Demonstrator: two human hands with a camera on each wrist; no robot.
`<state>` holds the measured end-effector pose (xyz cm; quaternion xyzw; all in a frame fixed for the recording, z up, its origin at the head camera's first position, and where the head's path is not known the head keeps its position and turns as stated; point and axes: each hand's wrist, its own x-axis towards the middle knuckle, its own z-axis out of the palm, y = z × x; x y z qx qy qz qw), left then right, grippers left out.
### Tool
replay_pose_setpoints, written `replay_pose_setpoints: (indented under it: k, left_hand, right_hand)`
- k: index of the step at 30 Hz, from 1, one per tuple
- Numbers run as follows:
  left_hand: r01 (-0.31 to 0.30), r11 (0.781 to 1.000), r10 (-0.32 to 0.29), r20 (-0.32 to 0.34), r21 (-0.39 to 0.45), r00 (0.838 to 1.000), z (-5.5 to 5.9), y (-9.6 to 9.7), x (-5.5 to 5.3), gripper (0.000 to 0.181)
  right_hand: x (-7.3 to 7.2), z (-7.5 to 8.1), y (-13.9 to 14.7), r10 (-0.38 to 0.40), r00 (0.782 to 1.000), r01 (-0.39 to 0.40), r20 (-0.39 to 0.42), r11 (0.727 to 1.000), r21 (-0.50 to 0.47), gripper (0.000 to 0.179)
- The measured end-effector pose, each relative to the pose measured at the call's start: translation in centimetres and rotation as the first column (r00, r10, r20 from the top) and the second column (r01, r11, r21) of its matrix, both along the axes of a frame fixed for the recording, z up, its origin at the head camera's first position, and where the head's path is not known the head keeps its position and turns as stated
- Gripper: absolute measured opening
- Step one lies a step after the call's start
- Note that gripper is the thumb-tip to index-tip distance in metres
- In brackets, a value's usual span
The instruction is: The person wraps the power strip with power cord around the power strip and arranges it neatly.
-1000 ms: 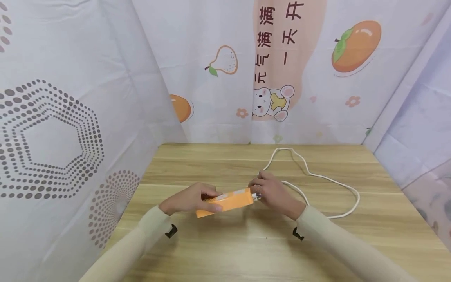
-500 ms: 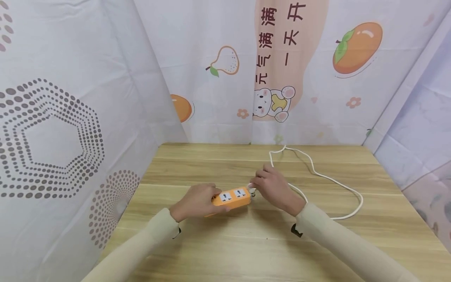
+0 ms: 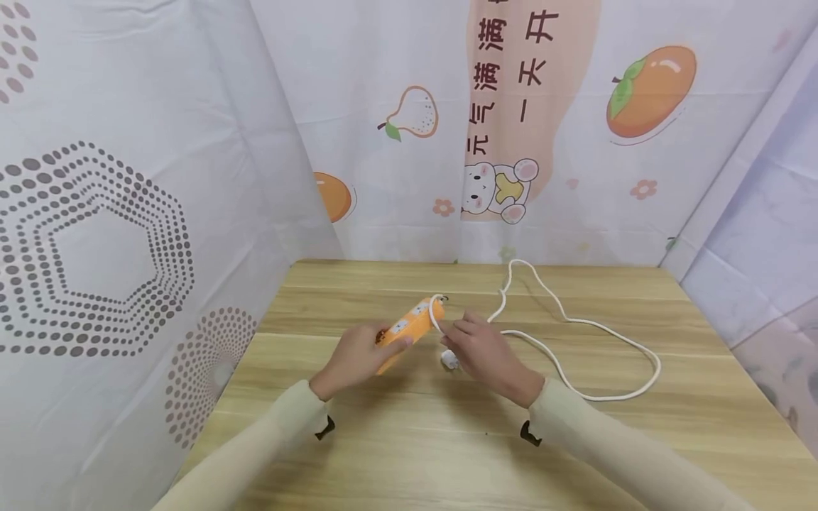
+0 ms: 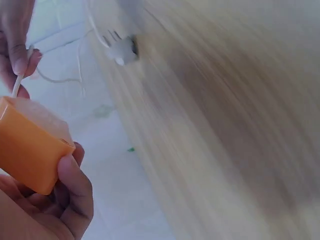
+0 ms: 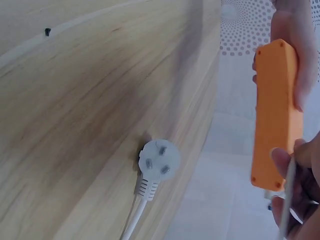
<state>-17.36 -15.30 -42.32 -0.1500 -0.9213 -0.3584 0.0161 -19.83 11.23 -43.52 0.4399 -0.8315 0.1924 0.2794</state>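
My left hand [image 3: 354, 358] grips an orange power strip [image 3: 415, 330], thumb along its near side, holding it raised and slanting toward the back right. White socket panels face up in the head view; its orange underside with corner screws shows in the right wrist view. From the strip's far end a white cord [image 5: 286, 205] curves back to my right hand [image 3: 488, 355], which pinches it between thumb and fingers. Just beside that hand, the cord's white three-pin plug [image 5: 159, 160] lies on the table with its pins up.
The rest of the white cord [image 3: 616, 398] spreads in a wide loop over the right side of the wooden table [image 3: 447, 461]. A printed curtain [image 3: 358, 57] hangs at the table's back edge, with further fabric at both sides. A small dark speck [image 5: 47, 31] marks the tabletop.
The power strip has rolled to bring its sockets up, then swung its far end away toward the back. My right hand has come off the strip's end and now pinches the cord.
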Motion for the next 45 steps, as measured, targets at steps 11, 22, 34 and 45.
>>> replay_pose_setpoints:
  k: [11, 22, 34, 45]
  left_hand:
    - [0.004, 0.890, -0.175, 0.332, 0.456, 0.927, 0.2, -0.9, -0.6, 0.055]
    - [0.127, 0.802, -0.434, 0.424, 0.583, 0.795, -0.5, -0.5, 0.1, 0.056]
    - [0.049, 0.918, -0.216, 0.392, 0.394, 0.894, -0.5, 1.7, 0.2, 0.061]
    - [-0.008, 0.956, -0.105, 0.365, 0.294, 0.925, -0.8, 1.7, 0.2, 0.062]
  right_hand:
    - [-0.3, -0.4, 1.3, 0.006, 1.000, -0.006, -0.008, 1.000, 0.000, 0.008]
    - [0.0, -0.5, 1.7, 0.084, 0.984, -0.074, -0.155, 0.995, 0.072, 0.008]
    - [1.2, -0.4, 0.9, 0.100, 0.987, -0.081, -0.127, 0.985, 0.151, 0.007]
    - [1.3, -1.1, 1.2, 0.147, 0.980, -0.110, -0.138, 0.964, 0.243, 0.032]
